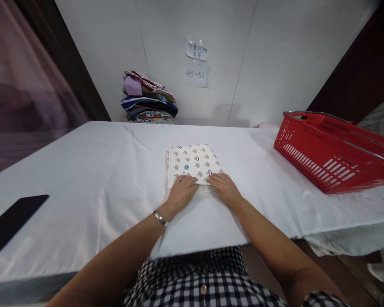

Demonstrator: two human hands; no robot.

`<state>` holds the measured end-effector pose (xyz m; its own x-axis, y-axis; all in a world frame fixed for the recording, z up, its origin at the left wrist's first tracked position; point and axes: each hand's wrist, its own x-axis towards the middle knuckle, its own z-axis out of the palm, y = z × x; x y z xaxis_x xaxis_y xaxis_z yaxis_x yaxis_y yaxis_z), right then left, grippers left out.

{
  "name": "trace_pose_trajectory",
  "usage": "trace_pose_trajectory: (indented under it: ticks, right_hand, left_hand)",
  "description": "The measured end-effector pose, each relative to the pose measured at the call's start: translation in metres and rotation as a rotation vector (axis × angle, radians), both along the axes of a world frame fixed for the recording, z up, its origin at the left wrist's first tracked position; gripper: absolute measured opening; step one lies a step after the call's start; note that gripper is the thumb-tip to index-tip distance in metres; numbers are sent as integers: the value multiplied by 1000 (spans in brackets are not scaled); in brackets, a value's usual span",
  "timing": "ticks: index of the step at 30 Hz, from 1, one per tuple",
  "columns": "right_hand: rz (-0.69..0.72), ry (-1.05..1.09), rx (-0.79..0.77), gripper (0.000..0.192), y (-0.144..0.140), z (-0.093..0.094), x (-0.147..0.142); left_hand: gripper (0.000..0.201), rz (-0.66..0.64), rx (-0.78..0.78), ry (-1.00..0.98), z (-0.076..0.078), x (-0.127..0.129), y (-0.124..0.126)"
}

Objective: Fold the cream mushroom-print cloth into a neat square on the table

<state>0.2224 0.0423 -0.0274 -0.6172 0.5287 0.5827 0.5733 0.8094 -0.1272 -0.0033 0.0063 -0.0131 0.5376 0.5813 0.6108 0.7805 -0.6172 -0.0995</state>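
Observation:
A folded cream cloth (192, 161) printed with small grey, red and blue mushrooms lies in front of me. Its layers form a near square. At its near edge on the left, my left hand (181, 192) has its fingers over the top layer and grips the edge. My right hand (226, 190) grips the same edge at the near right corner, fingertips on the print. Both thumbs point inward toward each other. Below the hands, a strip of the lower layers shows.
A white cloth covers the table (92, 170). At the right stands a red plastic basket (307, 149) with metal handles. A black phone-like slab (14, 221) lies at the left. Folded fabrics (149, 100) are stacked against the back wall, beside two paper notes (197, 64).

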Motion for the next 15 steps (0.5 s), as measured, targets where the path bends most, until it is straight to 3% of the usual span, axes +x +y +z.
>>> trace_pose_trajectory:
  ticks: [10,15]
  right_hand:
    - [20,56,-63,34,7,-3,8]
    - [-2,77,-65,33,7,-2,9]
  left_hand:
    - [17,0,-30,-1,-7,0,3]
    - [24,41,-56,7,-9,1,4]
